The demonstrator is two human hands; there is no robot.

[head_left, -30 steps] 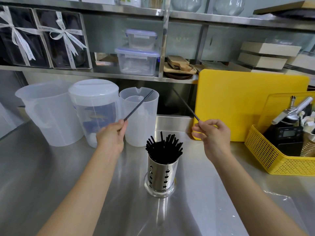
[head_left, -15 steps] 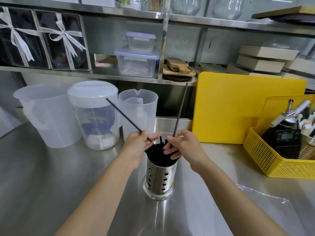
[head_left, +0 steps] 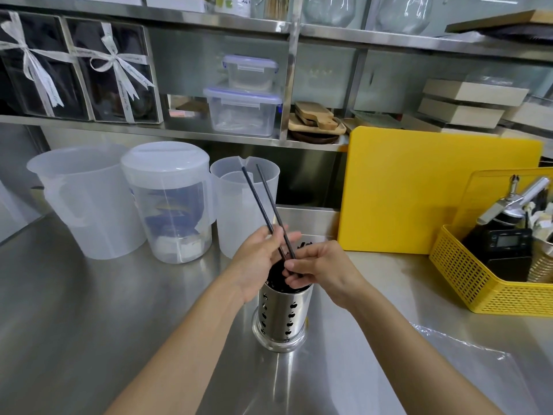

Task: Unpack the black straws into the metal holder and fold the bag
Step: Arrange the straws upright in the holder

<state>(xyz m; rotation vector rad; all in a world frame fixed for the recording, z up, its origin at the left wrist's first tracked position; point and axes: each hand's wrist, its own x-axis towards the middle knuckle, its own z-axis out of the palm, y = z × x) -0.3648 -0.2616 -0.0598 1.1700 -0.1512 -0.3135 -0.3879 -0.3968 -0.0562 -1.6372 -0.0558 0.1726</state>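
While over the straw-filled holder (head_left: 279, 319), left hand (head_left: 257, 259), right hand (head_left: 324, 269), each around one straw (head_left: 271, 202)

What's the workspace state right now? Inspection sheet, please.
Surface: steel counter, reflective.
Job's things: holder upright mid-counter, packed with straws; two more straws stick up from the hands above it; bag flat on the counter at right, not yet folded.
Clutter: three plastic jugs behind the holder; yellow board leaning at the back; yellow basket with a scale and tools at right.
Hands: left hand and right hand each pinch a straw over the holder's mouth.
Cables: nothing seen.
Surroundings: steel shelves with tubs, ribboned boxes, wooden boards.
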